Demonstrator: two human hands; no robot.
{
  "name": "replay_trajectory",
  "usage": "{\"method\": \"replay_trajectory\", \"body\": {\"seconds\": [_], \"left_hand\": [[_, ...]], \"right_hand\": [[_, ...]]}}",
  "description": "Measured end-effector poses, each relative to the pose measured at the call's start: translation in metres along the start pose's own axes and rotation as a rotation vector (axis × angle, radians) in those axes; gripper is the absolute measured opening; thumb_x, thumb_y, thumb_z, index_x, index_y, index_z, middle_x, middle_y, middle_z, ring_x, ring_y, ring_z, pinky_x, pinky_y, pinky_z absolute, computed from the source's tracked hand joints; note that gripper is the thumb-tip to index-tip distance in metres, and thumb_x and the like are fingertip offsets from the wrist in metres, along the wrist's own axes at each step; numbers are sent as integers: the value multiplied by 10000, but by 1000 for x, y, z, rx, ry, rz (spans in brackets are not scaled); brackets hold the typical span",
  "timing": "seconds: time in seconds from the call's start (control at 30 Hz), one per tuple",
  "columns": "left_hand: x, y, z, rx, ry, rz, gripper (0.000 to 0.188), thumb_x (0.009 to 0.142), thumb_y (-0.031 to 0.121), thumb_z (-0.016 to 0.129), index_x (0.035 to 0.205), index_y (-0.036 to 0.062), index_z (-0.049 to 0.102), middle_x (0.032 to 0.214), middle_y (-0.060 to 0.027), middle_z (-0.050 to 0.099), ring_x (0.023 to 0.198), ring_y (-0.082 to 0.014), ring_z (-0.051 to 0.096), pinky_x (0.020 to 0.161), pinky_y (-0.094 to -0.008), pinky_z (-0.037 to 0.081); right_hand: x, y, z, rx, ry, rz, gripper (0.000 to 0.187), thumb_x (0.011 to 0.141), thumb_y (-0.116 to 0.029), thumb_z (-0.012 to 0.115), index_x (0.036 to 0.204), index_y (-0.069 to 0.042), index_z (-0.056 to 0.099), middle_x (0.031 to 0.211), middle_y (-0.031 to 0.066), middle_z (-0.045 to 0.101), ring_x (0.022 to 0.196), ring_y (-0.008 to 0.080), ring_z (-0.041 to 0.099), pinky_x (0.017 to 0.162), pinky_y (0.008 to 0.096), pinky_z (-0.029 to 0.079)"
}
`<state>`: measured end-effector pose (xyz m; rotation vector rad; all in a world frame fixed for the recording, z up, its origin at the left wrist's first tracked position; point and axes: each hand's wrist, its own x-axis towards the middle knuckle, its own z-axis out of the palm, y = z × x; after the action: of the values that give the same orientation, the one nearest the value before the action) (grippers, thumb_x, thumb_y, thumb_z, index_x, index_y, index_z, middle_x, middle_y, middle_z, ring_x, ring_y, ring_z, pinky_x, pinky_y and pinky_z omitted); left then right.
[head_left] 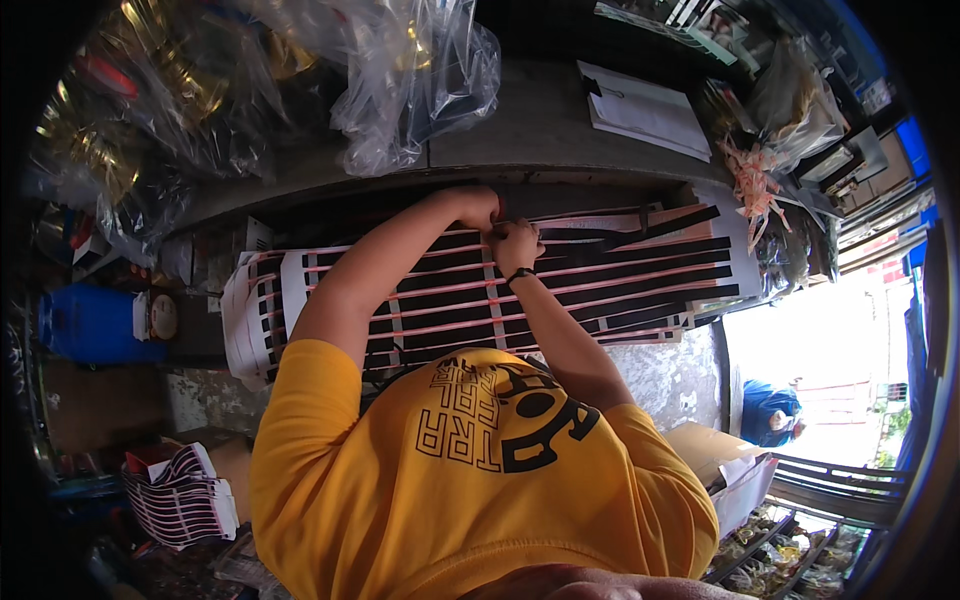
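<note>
A stack of white sheets with long black and pink stripes (620,290) lies across a grey counter (540,130). Both my arms reach over my yellow shirt to its far edge. My left hand (480,207) is curled at the far edge of the top sheet and pressed on it. Touching it, my right hand (515,245), with a dark band on the wrist, pinches the end of a loose black strip (640,225). The strip runs off to the right, lifted slightly from the sheets.
Clear plastic bags holding gold trophies (410,80) crowd the far left. A white paper pad (645,110) and a pink ribbon bow (752,180) sit far right. A blue container (90,325), more striped sheets (180,495) and a cardboard box (705,445) lie nearer. A person in blue (770,410) is outside.
</note>
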<state>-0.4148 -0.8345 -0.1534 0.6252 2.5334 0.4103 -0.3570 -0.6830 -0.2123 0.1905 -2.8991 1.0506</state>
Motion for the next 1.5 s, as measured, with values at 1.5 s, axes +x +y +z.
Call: {"method": "replay_trajectory", "body": {"seconds": [1.5], "left_hand": [[-47, 0, 112, -531, 813, -262, 550, 788, 45, 717, 1295, 219, 596, 1007, -107, 682, 945, -302, 666, 850, -412, 502]], "right_hand": [[-11, 26, -3, 249, -183, -33, 247, 839, -269, 660, 956, -71, 750, 872, 193, 702, 849, 357, 685, 748, 405, 543]]}}
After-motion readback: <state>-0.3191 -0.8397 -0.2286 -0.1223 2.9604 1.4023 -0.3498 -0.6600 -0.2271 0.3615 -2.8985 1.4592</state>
